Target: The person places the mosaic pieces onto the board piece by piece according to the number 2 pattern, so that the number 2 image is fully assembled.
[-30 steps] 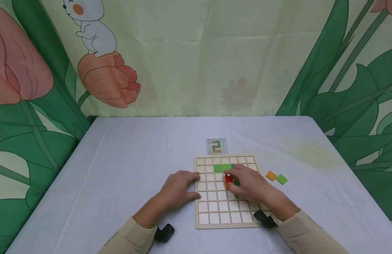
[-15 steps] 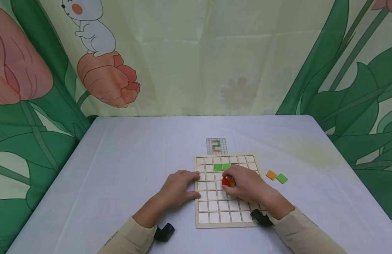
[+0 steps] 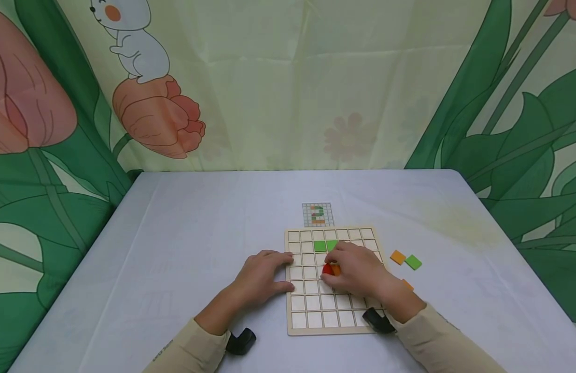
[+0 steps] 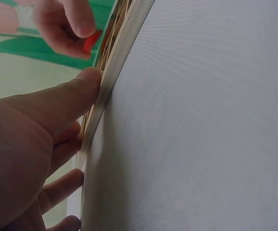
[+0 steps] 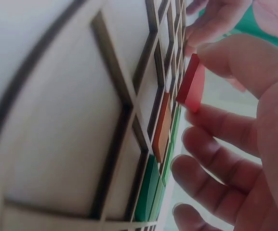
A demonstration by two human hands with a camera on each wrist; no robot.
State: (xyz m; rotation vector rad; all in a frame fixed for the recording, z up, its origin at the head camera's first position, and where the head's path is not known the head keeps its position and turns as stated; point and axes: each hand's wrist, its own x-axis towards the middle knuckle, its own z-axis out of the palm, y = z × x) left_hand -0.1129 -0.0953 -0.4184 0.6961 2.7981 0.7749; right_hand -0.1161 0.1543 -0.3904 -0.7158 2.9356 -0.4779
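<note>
My right hand (image 3: 357,268) pinches a red piece (image 5: 192,86) between thumb and a finger, just over the wooden grid board (image 3: 306,331). In the left wrist view, the red piece (image 4: 91,41) shows at those fingertips. An orange tile (image 3: 336,270) lies in a board cell beside the red piece, and light green tiles (image 3: 319,246) lie in cells farther up. The right wrist view also has a dark green tile (image 5: 147,192) in the board. My left hand (image 3: 262,277) touches the board's left edge with thumb and fingertips, the fingers spread.
Right of the board lie a loose orange tile (image 3: 397,257) and a light green tile (image 3: 413,262); another orange tile (image 3: 407,284) is partly hidden by my right wrist. A small pattern card (image 3: 318,214) lies behind the board. A white cloth covers the table (image 3: 199,223).
The right hand has moved a little to the left over the board with the red piece. An orange tile now shows beside the right wrist. The left hand has stayed in place.
</note>
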